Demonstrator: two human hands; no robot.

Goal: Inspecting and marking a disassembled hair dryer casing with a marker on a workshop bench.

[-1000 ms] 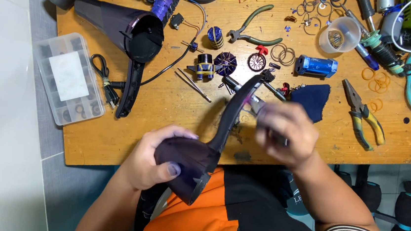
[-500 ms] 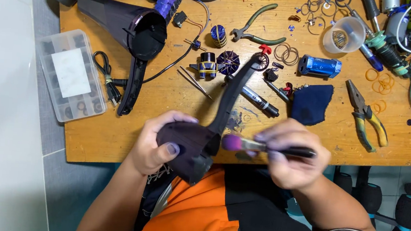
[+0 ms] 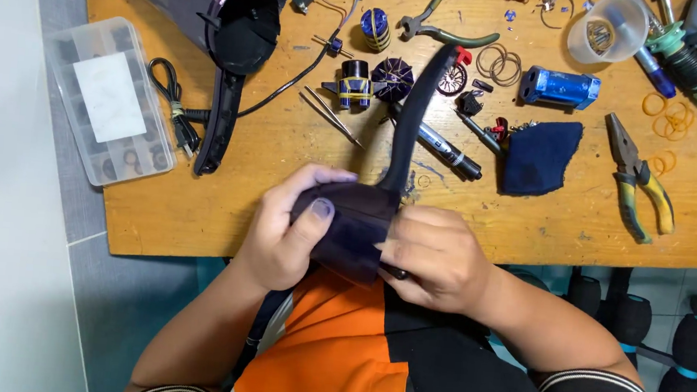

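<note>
A dark purple hair-dryer shell half [image 3: 353, 220] rests against the front edge of the wooden table [image 3: 530, 229], its long handle [image 3: 420, 110] pointing away from me. My left hand [image 3: 285, 234] grips the wide end of the shell from the left, thumb on top. My right hand [image 3: 437, 261] presses against the shell's right side, its fingers closed over a screwdriver. Only the screwdriver's dark end [image 3: 396, 272] shows under the fingers. The other shell half [image 3: 213, 9], black and cone-shaped, lies at the table's far left.
A clear parts box [image 3: 109, 99] hangs off the table's left edge beside a coiled black cord [image 3: 173, 105]. Small motor parts [image 3: 357, 83], tweezers [image 3: 330, 117], a black marker [image 3: 441, 147], a dark blue cloth [image 3: 541, 158], pliers [image 3: 639, 184] and a plastic cup [image 3: 607, 29] crowd the tabletop.
My right hand picked a purple-handled screwdriver up off the table, brought it to the shell, and now covers it. My left hand has kept its grip on the shell.
</note>
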